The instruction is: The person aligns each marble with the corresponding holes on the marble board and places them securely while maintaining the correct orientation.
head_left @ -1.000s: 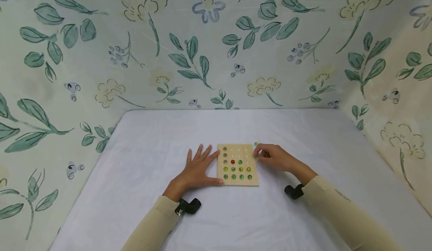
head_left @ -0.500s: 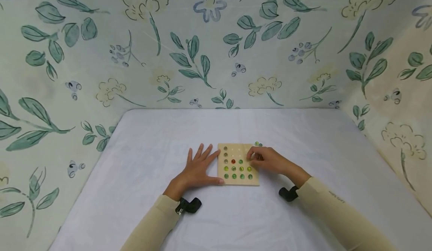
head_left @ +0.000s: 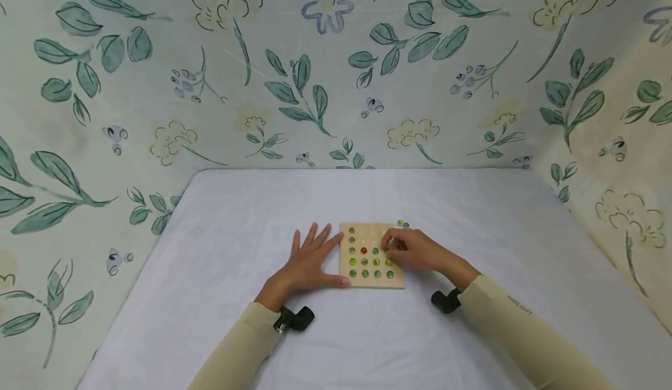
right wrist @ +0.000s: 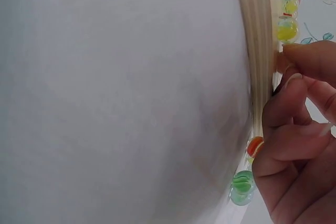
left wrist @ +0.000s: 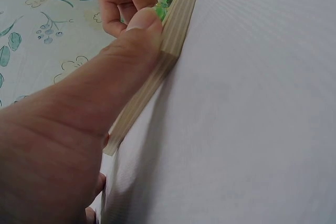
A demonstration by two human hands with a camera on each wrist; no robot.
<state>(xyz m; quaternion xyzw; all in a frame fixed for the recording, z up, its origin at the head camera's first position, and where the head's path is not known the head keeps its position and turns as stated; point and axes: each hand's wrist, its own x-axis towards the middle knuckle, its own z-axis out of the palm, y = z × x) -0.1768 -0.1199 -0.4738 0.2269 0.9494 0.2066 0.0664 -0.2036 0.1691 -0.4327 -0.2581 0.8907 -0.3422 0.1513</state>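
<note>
Seating glass marbles (head_left: pixel 377 274), it seems, you brace the wooden board (head_left: pixel 371 283) on the worktop (head_left: pixel 367 337) with your left hand (head_left: pixel 308 266) spread wide, while your right hand (head_left: pixel 418 249), narrowly pinched, contents hidden, likely needs next a gentle release over the right-hand column.

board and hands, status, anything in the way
Left hand spread, touching left edge of board. Right hand pinching, seemingly a marble, over right side. Board part filled. Loose marbles off far right corner, nothing visibly blocking.
</note>
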